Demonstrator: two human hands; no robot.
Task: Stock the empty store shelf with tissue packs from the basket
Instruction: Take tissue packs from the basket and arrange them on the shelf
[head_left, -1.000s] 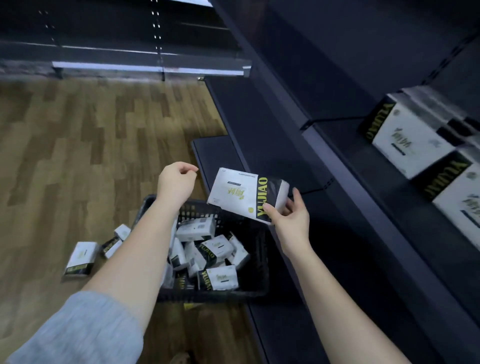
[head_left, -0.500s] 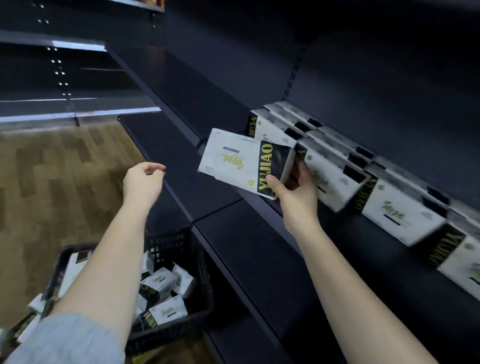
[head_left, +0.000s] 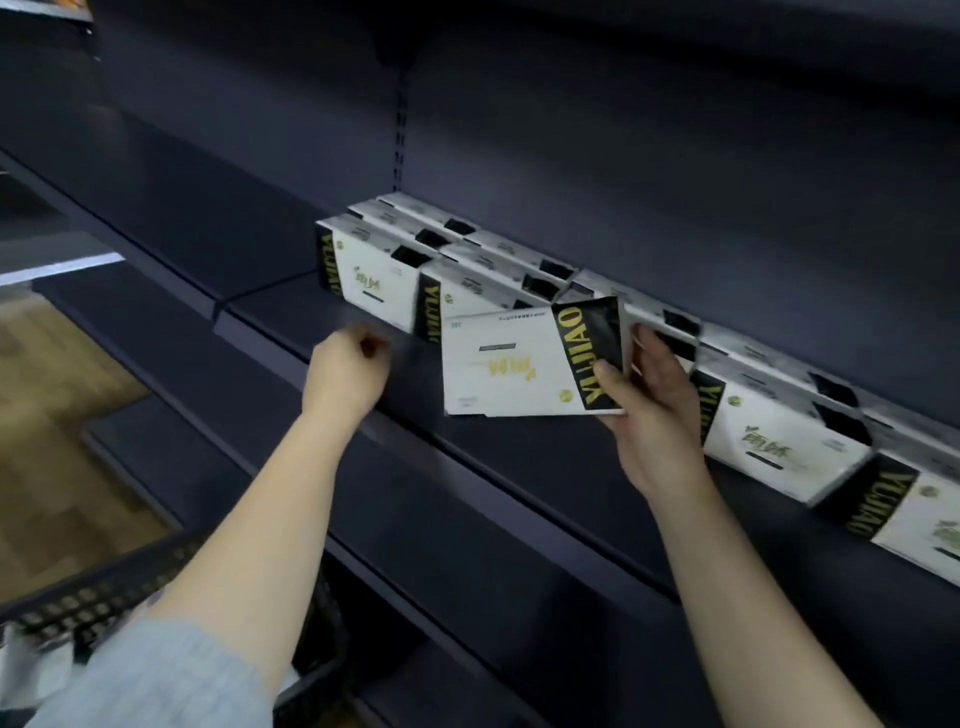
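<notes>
Held pack: tissue pack (head_left: 511, 364) was just off the shelf (head_left: 519, 462) front edge, beside the stocked row (head_left: 467, 270).
Feel: looked light and squashy, bit slick; I'd grab the short dark end.
Right hand (head_left: 649, 415): fingers clamped on that end.
Left hand (head_left: 345, 376): fingers curled, empty.
Count: one held, roughly ten shelved; the basket (head_left: 98, 592) was too blurry to count.

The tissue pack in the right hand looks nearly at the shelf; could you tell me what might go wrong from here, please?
1. The right hand pinches the held pack at one end only, so the free end could sag or slip out.
2. The held pack hangs tilted just in front of the standing row of packs; pushing it in could topple them.
3. The left hand holds nothing, so it lends no support.
</notes>
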